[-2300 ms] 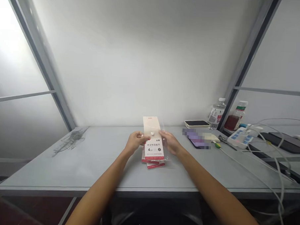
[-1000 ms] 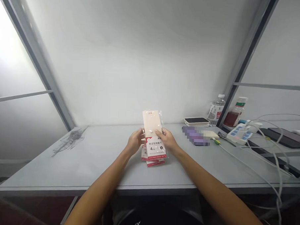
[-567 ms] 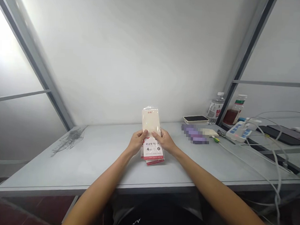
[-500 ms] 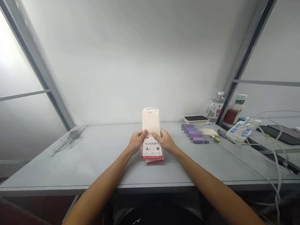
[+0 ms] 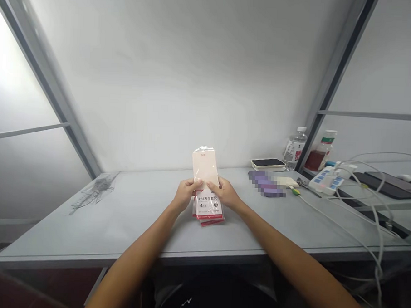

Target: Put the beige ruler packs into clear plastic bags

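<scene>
Both hands hold one tall packet [image 5: 205, 174] upright over the middle of the grey table [image 5: 127, 223]. The packet is a cream and white card with a red base, sealed in clear plastic. My left hand [image 5: 183, 195] pinches its left edge with closed fingers. My right hand [image 5: 224, 193] grips its right edge, thumb pressed on the front. Under the held packet lies a small stack of similar packets [image 5: 210, 220], their red edges showing on the table.
At the back right stand a phone [image 5: 269, 163], a water bottle [image 5: 294, 149] and a bottle of red liquid [image 5: 321, 155]. A white power strip [image 5: 325, 181] and several cables [image 5: 366, 224] cross the right side. Crumpled clear plastic [image 5: 95, 191] lies at the far left.
The packet was raised higher in both hands, then eased down slightly and tilted a little left. My thumbs have shifted toward its middle. The stack beneath has stayed put.
</scene>
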A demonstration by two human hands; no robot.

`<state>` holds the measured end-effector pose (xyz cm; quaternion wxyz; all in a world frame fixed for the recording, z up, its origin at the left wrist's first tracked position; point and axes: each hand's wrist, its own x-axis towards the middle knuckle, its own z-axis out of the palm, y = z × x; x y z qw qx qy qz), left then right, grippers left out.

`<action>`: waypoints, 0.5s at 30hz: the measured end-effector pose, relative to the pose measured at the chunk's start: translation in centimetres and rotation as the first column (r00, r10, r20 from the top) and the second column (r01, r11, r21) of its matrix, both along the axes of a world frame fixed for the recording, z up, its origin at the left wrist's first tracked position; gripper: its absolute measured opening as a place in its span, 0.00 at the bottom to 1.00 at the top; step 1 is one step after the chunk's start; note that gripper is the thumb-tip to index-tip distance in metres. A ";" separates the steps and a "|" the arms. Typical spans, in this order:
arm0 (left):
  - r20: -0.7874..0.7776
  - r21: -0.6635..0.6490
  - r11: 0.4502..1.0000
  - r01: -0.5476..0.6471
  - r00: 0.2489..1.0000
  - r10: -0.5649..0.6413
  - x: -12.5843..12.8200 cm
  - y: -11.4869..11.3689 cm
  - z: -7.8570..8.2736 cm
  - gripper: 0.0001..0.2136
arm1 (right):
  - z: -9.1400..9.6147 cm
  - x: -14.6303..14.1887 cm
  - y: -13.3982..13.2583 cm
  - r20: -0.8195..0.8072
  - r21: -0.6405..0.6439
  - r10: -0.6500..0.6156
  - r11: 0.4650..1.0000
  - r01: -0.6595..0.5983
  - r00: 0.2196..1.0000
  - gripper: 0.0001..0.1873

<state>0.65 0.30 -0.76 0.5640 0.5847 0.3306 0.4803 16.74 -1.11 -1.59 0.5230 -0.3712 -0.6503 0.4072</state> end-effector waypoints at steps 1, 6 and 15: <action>0.007 0.000 1.000 -0.003 1.000 0.003 0.0 0.0 0.0 0.16 | 0.0 0.0 0.0 0.008 0.003 -0.001 1.000 0.001 1.000 0.20; -0.024 0.021 0.999 -0.037 0.999 0.038 0.0 0.3 -0.5 0.17 | -0.3 0.0 0.1 0.053 0.015 -0.012 1.000 0.011 0.999 0.19; -0.491 0.207 0.960 -0.186 0.829 0.266 -0.2 0.2 -0.5 0.23 | -1.0 0.4 1.2 0.179 -0.126 -0.091 0.985 0.115 0.980 0.18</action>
